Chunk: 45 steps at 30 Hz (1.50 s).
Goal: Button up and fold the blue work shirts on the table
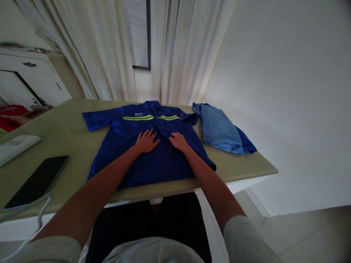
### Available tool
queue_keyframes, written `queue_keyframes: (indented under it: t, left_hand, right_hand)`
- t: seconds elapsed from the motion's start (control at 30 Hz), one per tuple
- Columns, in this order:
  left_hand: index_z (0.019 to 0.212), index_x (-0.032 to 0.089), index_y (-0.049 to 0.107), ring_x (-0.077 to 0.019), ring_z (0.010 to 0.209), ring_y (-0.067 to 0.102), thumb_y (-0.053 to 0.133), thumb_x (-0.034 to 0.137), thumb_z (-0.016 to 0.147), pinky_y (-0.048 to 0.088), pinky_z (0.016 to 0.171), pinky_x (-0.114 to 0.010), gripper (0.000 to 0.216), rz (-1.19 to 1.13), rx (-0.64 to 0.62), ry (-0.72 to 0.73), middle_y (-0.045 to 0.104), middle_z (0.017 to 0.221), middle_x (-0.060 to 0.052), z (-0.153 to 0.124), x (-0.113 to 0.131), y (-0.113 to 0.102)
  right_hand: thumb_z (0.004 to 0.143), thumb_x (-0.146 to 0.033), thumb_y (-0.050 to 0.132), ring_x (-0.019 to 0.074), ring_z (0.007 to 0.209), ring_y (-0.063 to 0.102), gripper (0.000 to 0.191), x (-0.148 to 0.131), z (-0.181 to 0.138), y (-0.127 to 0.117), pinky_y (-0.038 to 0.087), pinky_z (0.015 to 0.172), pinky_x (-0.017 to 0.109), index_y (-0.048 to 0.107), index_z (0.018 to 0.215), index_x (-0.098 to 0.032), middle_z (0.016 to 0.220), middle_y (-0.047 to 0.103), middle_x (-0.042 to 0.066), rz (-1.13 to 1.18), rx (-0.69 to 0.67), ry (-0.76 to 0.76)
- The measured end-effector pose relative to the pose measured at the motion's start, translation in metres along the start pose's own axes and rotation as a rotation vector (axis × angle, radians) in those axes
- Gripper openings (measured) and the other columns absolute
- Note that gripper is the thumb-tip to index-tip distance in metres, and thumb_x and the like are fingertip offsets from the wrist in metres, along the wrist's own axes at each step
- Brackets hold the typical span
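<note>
A dark blue short-sleeved work shirt [161, 170] lies spread front side up on the table, collar toward the curtains. Yellow-green reflective strips cross its chest, with a small pale print above the left one. My left hand [147, 141] rests flat on the shirt's middle, fingers spread. Just right of the front opening, my right hand [178, 141] has its fingers curled in against the fabric, closed on the shirt front. The shirt's right-hand sleeve is bunched, while the left-hand one stretches outward.
Folded light blue clothing [219, 129] lies at the table's right, over a darker blue piece. A black tablet or large phone [38, 179], a white device [19, 146] and a white cable [41, 219] are at left. Curtains [104, 47] hang behind the greenish table [76, 146]; a wall stands right.
</note>
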<state>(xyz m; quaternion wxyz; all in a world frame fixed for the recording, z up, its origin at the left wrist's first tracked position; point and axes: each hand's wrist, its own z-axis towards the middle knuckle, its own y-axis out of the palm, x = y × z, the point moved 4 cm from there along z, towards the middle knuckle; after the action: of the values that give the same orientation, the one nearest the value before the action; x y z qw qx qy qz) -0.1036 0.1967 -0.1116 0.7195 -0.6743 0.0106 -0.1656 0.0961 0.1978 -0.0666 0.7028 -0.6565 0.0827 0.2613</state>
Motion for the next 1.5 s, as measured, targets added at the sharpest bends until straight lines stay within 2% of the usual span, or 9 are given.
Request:
queue_keyframes:
  t: [0.17, 0.3, 0.4, 0.53, 0.73, 0.97, 1.17, 1.37, 1.5]
  left_hand:
    - [0.155, 0.019, 0.054, -0.0392, 0.154, 0.038, 0.034, 0.059, 0.104, 0.022, 0.127, -0.063, 0.068, -0.030, 0.108, 0.047, 0.045, 0.166, -0.017, 0.014, -0.007, -0.010]
    - [0.142, 0.021, 0.066, -0.0307, 0.145, 0.053, 0.035, 0.051, 0.105, 0.032, 0.126, -0.047, 0.057, -0.089, 0.117, 0.201, 0.061, 0.153, -0.014, 0.010, -0.002, -0.009]
    - [0.155, 0.019, 0.055, -0.0316, 0.154, 0.041, 0.038, 0.052, 0.104, 0.029, 0.128, -0.049, 0.062, -0.084, 0.028, 0.218, 0.046, 0.166, -0.013, 0.004, 0.004, -0.004]
    - [0.163, 0.017, 0.042, -0.0356, 0.160, 0.029, 0.036, 0.047, 0.105, 0.021, 0.129, -0.059, 0.065, -0.038, 0.010, 0.092, 0.034, 0.172, -0.014, -0.005, 0.015, 0.002]
    - [0.161, 0.018, 0.045, -0.0327, 0.155, 0.040, 0.037, 0.044, 0.105, 0.026, 0.129, -0.054, 0.062, -0.048, 0.117, 0.136, 0.046, 0.166, -0.014, -0.018, 0.026, 0.000]
    - [0.160, 0.018, 0.044, -0.0314, 0.154, 0.042, 0.032, 0.050, 0.107, 0.029, 0.128, -0.052, 0.063, -0.021, 0.091, 0.176, 0.046, 0.165, -0.015, -0.019, 0.027, -0.003]
    - [0.163, 0.013, 0.040, -0.0316, 0.158, 0.035, 0.037, 0.040, 0.104, 0.024, 0.130, -0.054, 0.065, 0.007, 0.087, 0.159, 0.040, 0.168, -0.017, -0.020, 0.028, 0.000]
    - [0.162, 0.013, 0.043, -0.0332, 0.159, 0.031, 0.037, 0.038, 0.103, 0.022, 0.129, -0.057, 0.064, 0.025, 0.062, 0.138, 0.036, 0.171, -0.017, -0.033, 0.034, 0.001]
    - [0.164, 0.016, 0.040, -0.0330, 0.159, 0.031, 0.037, 0.039, 0.104, 0.022, 0.129, -0.058, 0.064, 0.016, 0.071, 0.143, 0.037, 0.170, -0.016, -0.062, 0.049, 0.001]
  right_hand:
    - [0.084, -0.035, 0.075, 0.0368, 0.120, 0.062, 0.054, -0.023, -0.042, -0.013, 0.052, 0.098, 0.046, 0.067, 0.134, -0.017, 0.131, 0.065, 0.020, -0.222, 0.015, -0.026]
    - [0.088, -0.044, 0.072, 0.0383, 0.122, 0.061, 0.083, -0.035, -0.089, -0.006, 0.050, 0.100, 0.050, 0.042, 0.160, -0.016, 0.138, 0.061, 0.023, -0.223, -0.020, -0.072]
    - [0.093, -0.041, 0.068, 0.0362, 0.130, 0.058, 0.084, -0.032, -0.117, -0.003, 0.046, 0.109, 0.049, 0.033, 0.166, -0.020, 0.144, 0.060, 0.020, -0.161, -0.061, -0.179]
    - [0.096, -0.041, 0.069, 0.0315, 0.143, 0.050, 0.060, -0.017, -0.138, 0.000, 0.039, 0.119, 0.046, 0.056, 0.152, -0.024, 0.156, 0.053, 0.014, -0.073, -0.128, -0.282]
    - [0.105, -0.029, 0.059, 0.0256, 0.111, 0.063, 0.016, -0.005, -0.140, 0.005, 0.048, 0.102, 0.041, 0.073, 0.108, -0.023, 0.117, 0.071, 0.009, -0.009, 0.073, -0.300]
    - [0.109, -0.034, 0.048, 0.0215, 0.087, 0.063, 0.023, 0.011, -0.156, -0.025, 0.050, 0.083, 0.034, 0.065, 0.100, -0.022, 0.093, 0.068, 0.005, 0.371, 0.564, -0.170]
    - [0.108, -0.026, 0.050, 0.0214, 0.095, 0.064, 0.022, -0.016, -0.181, -0.004, 0.050, 0.089, 0.034, 0.069, 0.098, -0.023, 0.099, 0.072, 0.006, 0.218, 0.065, -0.484]
    - [0.106, -0.022, 0.057, 0.0200, 0.098, 0.065, 0.016, -0.025, -0.185, -0.005, 0.049, 0.091, 0.032, 0.070, 0.097, -0.021, 0.099, 0.071, 0.005, 0.125, -0.056, -0.425]
    - [0.104, -0.027, 0.062, 0.0188, 0.090, 0.067, 0.016, -0.042, -0.197, -0.026, 0.047, 0.082, 0.029, 0.072, 0.093, -0.021, 0.094, 0.072, 0.004, 0.023, -0.293, -0.456]
